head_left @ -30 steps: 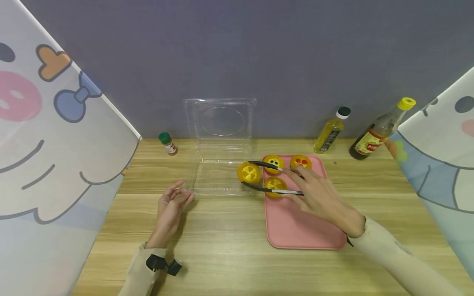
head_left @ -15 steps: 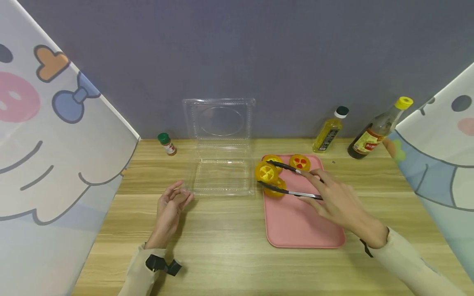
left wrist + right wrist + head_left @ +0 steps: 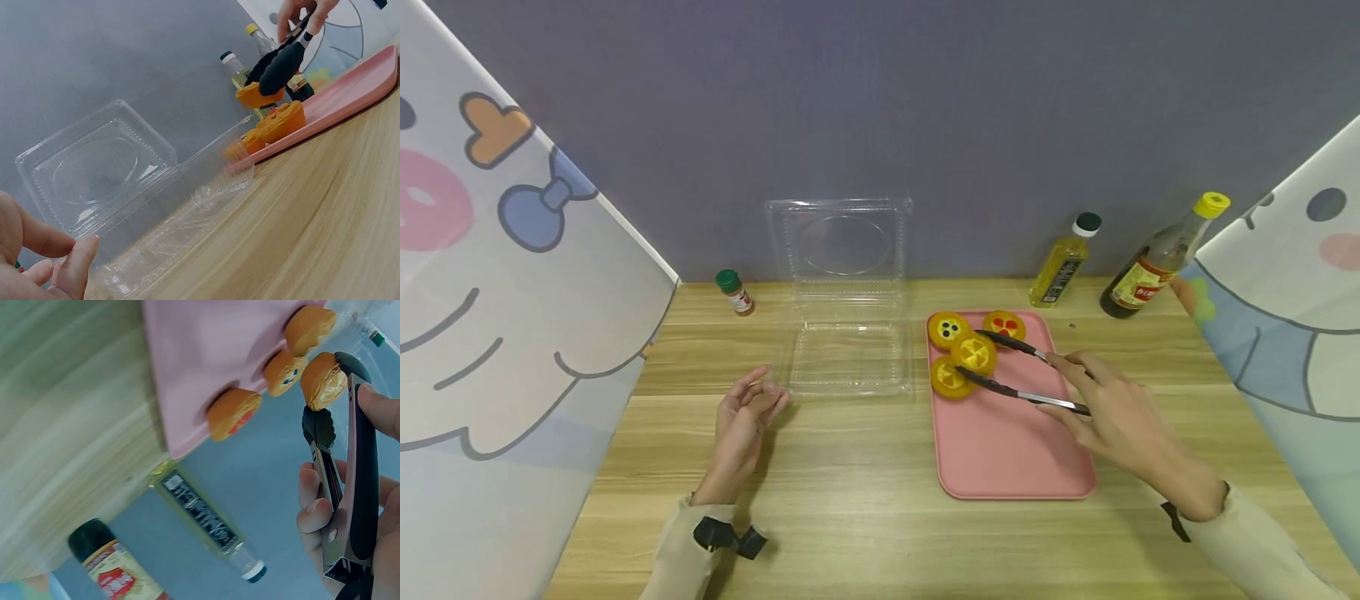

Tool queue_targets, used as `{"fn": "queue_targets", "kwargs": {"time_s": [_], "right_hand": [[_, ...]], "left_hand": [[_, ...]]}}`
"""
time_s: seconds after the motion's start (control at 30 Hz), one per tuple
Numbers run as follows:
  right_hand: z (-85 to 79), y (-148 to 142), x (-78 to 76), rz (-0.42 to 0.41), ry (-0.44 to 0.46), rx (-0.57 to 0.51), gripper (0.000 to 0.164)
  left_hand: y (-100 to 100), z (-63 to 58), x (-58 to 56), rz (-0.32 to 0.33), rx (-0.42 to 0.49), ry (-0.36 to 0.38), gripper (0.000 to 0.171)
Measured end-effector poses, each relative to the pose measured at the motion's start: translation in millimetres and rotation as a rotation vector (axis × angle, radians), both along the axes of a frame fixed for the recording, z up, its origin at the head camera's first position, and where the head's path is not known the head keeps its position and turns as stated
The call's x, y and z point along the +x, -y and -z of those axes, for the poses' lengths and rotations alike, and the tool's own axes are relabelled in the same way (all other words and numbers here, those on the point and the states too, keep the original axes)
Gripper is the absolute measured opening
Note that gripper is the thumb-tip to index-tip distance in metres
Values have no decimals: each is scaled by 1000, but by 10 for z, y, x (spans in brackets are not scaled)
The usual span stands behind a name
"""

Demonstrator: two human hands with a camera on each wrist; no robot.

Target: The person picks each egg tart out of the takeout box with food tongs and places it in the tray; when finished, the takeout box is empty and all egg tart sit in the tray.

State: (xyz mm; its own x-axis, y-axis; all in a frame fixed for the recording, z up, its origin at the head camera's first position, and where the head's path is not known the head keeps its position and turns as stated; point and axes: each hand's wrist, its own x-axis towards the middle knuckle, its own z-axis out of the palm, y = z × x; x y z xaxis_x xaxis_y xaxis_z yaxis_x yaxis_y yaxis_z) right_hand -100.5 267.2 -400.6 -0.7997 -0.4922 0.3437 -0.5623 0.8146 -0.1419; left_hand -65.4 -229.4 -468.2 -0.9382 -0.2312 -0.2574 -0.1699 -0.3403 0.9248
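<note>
My right hand grips a pair of black-tipped tongs. Between the tong tips is an egg tart with a segmented yellow top, held above the pink tray; the left wrist view shows it raised over the others. Three more tarts sit on the tray: one with dark dots, one with red pieces, and a yellow-topped one. My left hand pinches the near left corner of a clear plastic clamshell box, thumb against forefinger. The box's lid stands raised at the back.
A small green-capped spice jar stands behind the left hand. At the back right are an oil bottle and a yellow-capped sauce bottle. A grey wall closes off the wooden table's far side.
The right hand has carried the tart in the tongs rightward, from over the clear box's right edge to above the tray. The left hand has stayed at the box corner.
</note>
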Motion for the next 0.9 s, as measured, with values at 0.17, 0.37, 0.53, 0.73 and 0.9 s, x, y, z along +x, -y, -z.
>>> {"fn": "queue_targets", "kwargs": {"time_s": [0.17, 0.37, 0.53, 0.73, 0.9], "right_hand": [[42, -123, 49, 28, 28, 8, 69], [78, -260, 103, 48, 44, 32, 72], [110, -356, 136, 64, 49, 46, 74], [164, -421, 168, 85, 38, 37, 73], [190, -441, 185, 95, 45, 40, 74]], "left_hand": [[2, 5, -1, 3, -3, -1, 55], [-1, -3, -6, 3, 1, -3, 54], [-2, -11, -9, -5, 0, -1, 53], [-8, -9, -15, -15, 6, 16, 53], [-12, -8, -23, -20, 5, 23, 54]]}}
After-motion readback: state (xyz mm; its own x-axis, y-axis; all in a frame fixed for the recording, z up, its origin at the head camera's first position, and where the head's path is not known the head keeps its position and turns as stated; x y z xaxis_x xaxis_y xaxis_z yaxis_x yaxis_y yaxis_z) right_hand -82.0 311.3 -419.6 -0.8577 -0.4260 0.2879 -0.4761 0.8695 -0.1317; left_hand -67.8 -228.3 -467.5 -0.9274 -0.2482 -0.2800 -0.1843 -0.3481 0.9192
